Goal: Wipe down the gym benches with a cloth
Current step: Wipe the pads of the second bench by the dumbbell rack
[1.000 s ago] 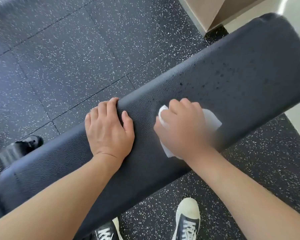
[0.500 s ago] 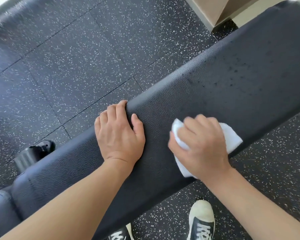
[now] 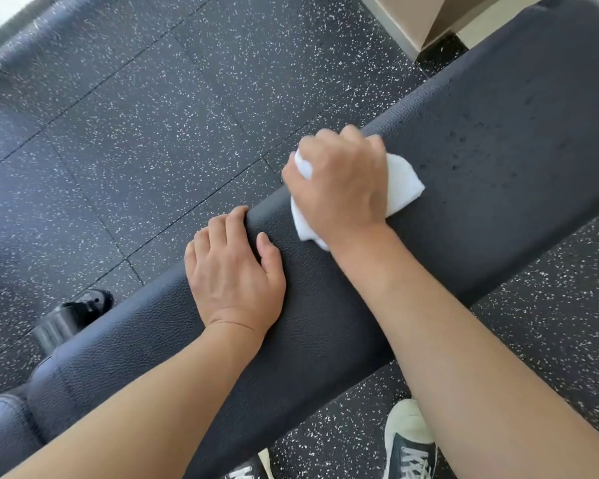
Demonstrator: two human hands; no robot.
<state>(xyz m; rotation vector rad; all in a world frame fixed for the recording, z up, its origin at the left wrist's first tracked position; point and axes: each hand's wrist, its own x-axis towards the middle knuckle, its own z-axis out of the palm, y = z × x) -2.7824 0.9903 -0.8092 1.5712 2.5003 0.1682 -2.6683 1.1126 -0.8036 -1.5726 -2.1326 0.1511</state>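
Bench pad (image 3: 325,326) runs under both our hands: our left hand (image 3: 232,271) rests flat, fingers over its far edge; just beyond, our right hand (image 3: 339,188) grips the white cloth (image 3: 403,184) against the droplet-speckled vinyl.

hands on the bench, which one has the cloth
The right hand: its fingers curl round the white cloth and press it on the bench pad. The left hand holds nothing, resting on the pad with fingers over its far edge.
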